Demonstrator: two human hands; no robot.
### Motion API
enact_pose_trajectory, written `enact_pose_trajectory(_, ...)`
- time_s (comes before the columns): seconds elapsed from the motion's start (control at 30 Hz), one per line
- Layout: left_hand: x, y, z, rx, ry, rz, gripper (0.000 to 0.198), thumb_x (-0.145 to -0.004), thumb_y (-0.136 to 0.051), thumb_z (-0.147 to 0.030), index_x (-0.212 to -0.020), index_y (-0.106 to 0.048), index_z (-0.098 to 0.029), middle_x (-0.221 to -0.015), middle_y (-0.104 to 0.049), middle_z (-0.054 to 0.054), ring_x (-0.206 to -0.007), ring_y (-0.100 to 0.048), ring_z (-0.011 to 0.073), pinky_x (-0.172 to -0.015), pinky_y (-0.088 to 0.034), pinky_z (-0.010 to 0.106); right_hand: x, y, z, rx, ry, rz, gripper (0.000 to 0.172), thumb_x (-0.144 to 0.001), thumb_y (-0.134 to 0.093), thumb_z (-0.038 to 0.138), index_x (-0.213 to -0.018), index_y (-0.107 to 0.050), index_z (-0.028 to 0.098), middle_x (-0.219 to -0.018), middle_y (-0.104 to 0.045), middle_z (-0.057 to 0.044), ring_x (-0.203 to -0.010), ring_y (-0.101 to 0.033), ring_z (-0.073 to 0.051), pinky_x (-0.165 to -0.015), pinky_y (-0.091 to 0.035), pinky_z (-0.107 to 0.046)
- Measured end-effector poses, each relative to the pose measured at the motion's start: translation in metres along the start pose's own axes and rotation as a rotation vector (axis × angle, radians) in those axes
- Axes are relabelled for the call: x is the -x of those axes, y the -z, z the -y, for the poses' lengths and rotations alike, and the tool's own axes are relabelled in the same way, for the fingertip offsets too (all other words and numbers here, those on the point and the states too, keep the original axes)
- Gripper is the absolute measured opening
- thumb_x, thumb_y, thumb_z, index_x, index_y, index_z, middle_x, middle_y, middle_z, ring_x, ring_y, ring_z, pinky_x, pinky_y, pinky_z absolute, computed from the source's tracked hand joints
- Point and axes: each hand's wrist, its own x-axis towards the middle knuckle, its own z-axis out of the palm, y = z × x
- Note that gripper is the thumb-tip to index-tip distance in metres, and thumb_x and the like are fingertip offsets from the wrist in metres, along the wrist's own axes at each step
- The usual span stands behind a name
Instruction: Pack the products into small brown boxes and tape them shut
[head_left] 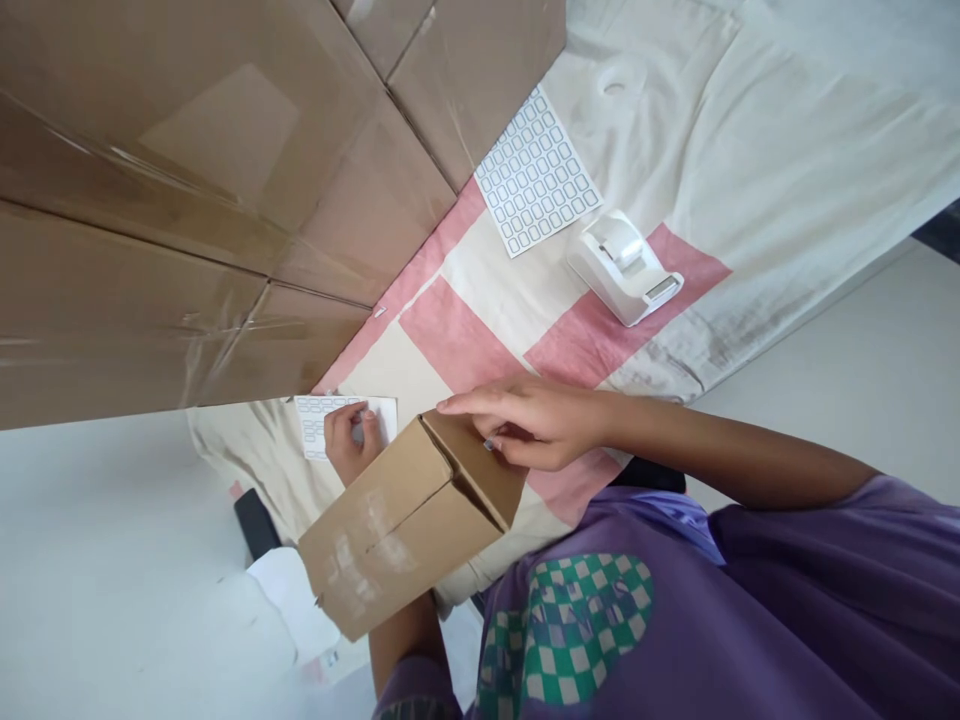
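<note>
A brown cardboard box point(390, 530) lies tilted across my left forearm, its end turned towards my right hand. A gap shows along the flap edge at that end. My right hand point(536, 420) is at this end, its index finger stretched to the box's upper corner. The other fingers are curled, with a small pale piece point(491, 444) at their tips, too small to name surely. Beyond the box, my left hand point(351, 440) has curled fingers, thumb close to the index finger, over a sheet of outlined stickers point(311, 428). Whatever it may hold is hidden.
Large taped cartons point(225, 200) form a wall at upper left. A second sticker sheet point(536, 175) lies beside them. To its right stand a white tape dispenser point(626, 268) and a roll of clear tape point(616, 85). A pink and cream cloth point(465, 340) covers the surface.
</note>
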Motion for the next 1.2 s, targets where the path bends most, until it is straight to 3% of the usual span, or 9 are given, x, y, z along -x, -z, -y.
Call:
enact_pose_trajectory(0.17,0.001,0.001,-0.001,0.024,-0.001,-0.024,0.027,-0.100,-0.054,-0.038,-0.105,-0.069,-0.016,-0.099,-0.067,0.009,-0.091,-0.061,0.0192,-0.085,-0.051,0.035,0.003,-0.001,0.001,-0.241,-0.110,0.012,0.070,-0.090,-0.046,0.004,-0.156,-0.028,0.018,-0.072,-0.039,0.008,-0.062,-0.041,-0.010,-0.066,-0.036,-0.023)
enact_pose_trajectory(0.37,0.003,0.002,-0.002,0.050,0.018,-0.049,0.025,-0.102,-0.051,-0.036,-0.105,-0.068,-0.019,-0.102,-0.069,0.010,-0.095,-0.064,0.0204,-0.085,-0.051,0.036,0.001,0.004,0.001,-0.514,-0.236,0.009,0.066,-0.098,-0.052,0.014,-0.158,-0.024,0.016,-0.076,-0.048,0.006,-0.072,-0.049,-0.011,-0.071,-0.038,-0.025)
enact_pose_trajectory(0.6,0.003,0.001,-0.001,0.060,0.042,-0.069,0.030,-0.101,-0.051,-0.039,-0.105,-0.069,-0.016,-0.100,-0.070,0.010,-0.093,-0.064,0.0206,-0.084,-0.051,0.036,0.000,0.011,0.002,-0.699,-0.325,-0.022,0.060,-0.101,-0.053,0.022,-0.155,-0.028,0.014,-0.070,-0.049,0.007,-0.068,-0.048,-0.012,-0.069,-0.040,-0.026)
enact_pose_trajectory(0.77,0.004,0.003,0.000,0.076,0.065,-0.063,0.027,-0.102,-0.051,-0.039,-0.105,-0.069,-0.019,-0.101,-0.070,0.009,-0.095,-0.065,0.0213,-0.086,-0.051,0.039,-0.002,0.013,0.003,-0.573,-0.297,0.055,0.056,-0.099,-0.046,0.015,-0.153,-0.031,0.012,-0.070,-0.043,0.008,-0.069,-0.045,-0.012,-0.071,-0.038,-0.025)
enact_pose_trajectory(0.93,0.004,0.004,0.002,0.134,0.124,-0.073,0.025,-0.102,-0.050,-0.040,-0.102,-0.068,-0.024,-0.097,-0.070,0.008,-0.092,-0.067,0.0219,-0.084,-0.052,0.043,-0.001,0.015,0.003,-0.295,-0.250,0.134,0.053,-0.091,-0.045,0.007,-0.144,-0.040,0.013,-0.067,-0.040,0.009,-0.065,-0.044,-0.013,-0.069,-0.037,-0.026)
enact_pose_trajectory(1.0,0.003,0.002,0.003,0.158,0.161,-0.137,0.028,-0.103,-0.046,-0.041,-0.103,-0.066,-0.021,-0.092,-0.068,0.007,-0.083,-0.066,0.0205,-0.078,-0.053,0.042,-0.001,0.014,0.003,-0.183,-0.200,0.124,0.055,-0.089,-0.044,0.005,-0.143,-0.039,0.013,-0.067,-0.044,0.008,-0.068,-0.048,-0.014,-0.072,-0.040,-0.027)
enact_pose_trajectory(1.1,0.003,-0.001,0.006,0.176,0.197,-0.209,0.031,-0.103,-0.040,-0.041,-0.104,-0.063,-0.019,-0.088,-0.066,0.006,-0.074,-0.064,0.0186,-0.072,-0.053,0.040,-0.001,0.012,0.002,-0.036,-0.098,0.072,0.052,-0.090,-0.042,0.003,-0.141,-0.039,0.014,-0.078,-0.059,0.002,-0.087,-0.058,-0.018,-0.087,-0.045,-0.033)
enact_pose_trajectory(1.2,0.004,0.000,0.006,0.168,0.188,-0.164,0.028,-0.103,-0.043,-0.040,-0.104,-0.065,-0.022,-0.090,-0.067,0.007,-0.079,-0.065,0.0191,-0.076,-0.054,0.041,-0.001,0.010,-0.001,0.125,0.004,0.042,0.050,-0.090,-0.043,0.000,-0.137,-0.040,0.015,-0.090,-0.064,-0.003,-0.098,-0.058,-0.020,-0.095,-0.045,-0.037)
